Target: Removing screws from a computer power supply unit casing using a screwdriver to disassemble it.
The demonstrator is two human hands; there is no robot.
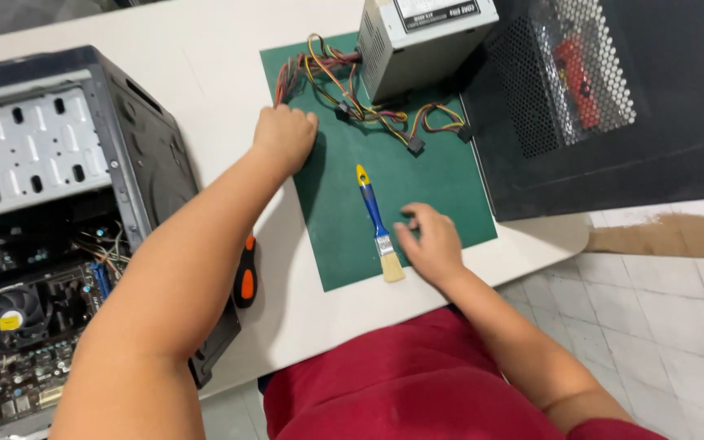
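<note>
My left hand (pixel 284 135) rests as a closed fist on the left edge of a green cutting mat (pixel 442 183), just below a bundle of coloured cables (pixel 352 94). My right hand (pixel 428 242) hovers on the mat with fingers spread, right beside a small paintbrush (pixel 376 220) with a blue and yellow handle; it holds nothing. The cables run from a grey power supply box (pixel 417 45) standing at the mat's far edge.
An open black computer case (pixel 59 204) with a motherboard and fan lies at the left. A black and orange screwdriver (pixel 244 273) lies beside it. A black perforated side panel (pixel 613 106) covers the table's right end. Tiled floor lies beyond the table's near edge.
</note>
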